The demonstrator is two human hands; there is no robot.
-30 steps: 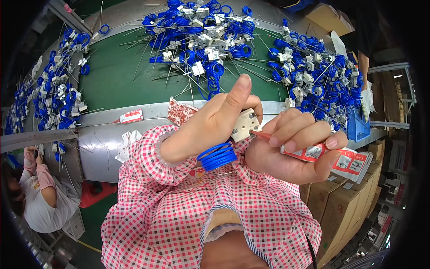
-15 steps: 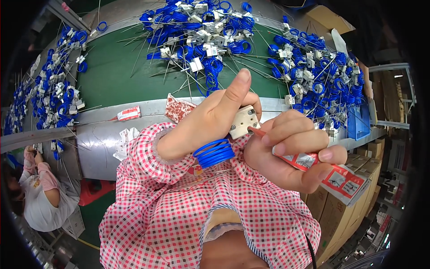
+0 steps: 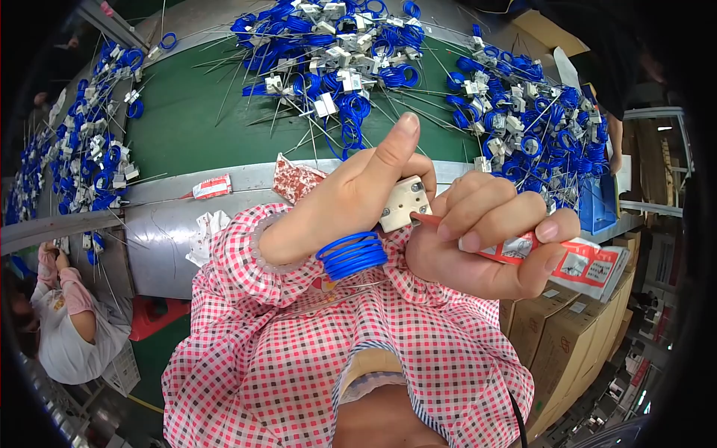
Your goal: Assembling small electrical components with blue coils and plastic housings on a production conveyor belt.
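Observation:
Between the thumb and fingers of my left hand (image 3: pixel 358 190) is a small cream-white block (image 3: pixel 404 205) with dark holes and metal screws in its face. A coil of blue wire (image 3: pixel 352 256) hangs below that hand, with thin metal rods near it. My right hand (image 3: pixel 489 239) is closed round a red and white squeeze tube (image 3: pixel 590 267). The tube's pointed reddish nozzle touches the block's face near a hole at its lower right. My left thumb points up, clear of the block.
A heap of blue coils with white blocks and thin rods (image 3: pixel 336 60) lies on the green belt (image 3: pixel 187 112). More heaps stand at left and right. Another tube (image 3: pixel 212 187) and a red-stained scrap (image 3: pixel 296 179) lie on the metal edge. A co-worker (image 3: pixel 71 328) sits at far left; cartons (image 3: pixel 575 336) stand at right.
The tube in my right hand has swung up at its tail end, and the right fingers have shifted their grip a little. My left hand and the block have barely moved.

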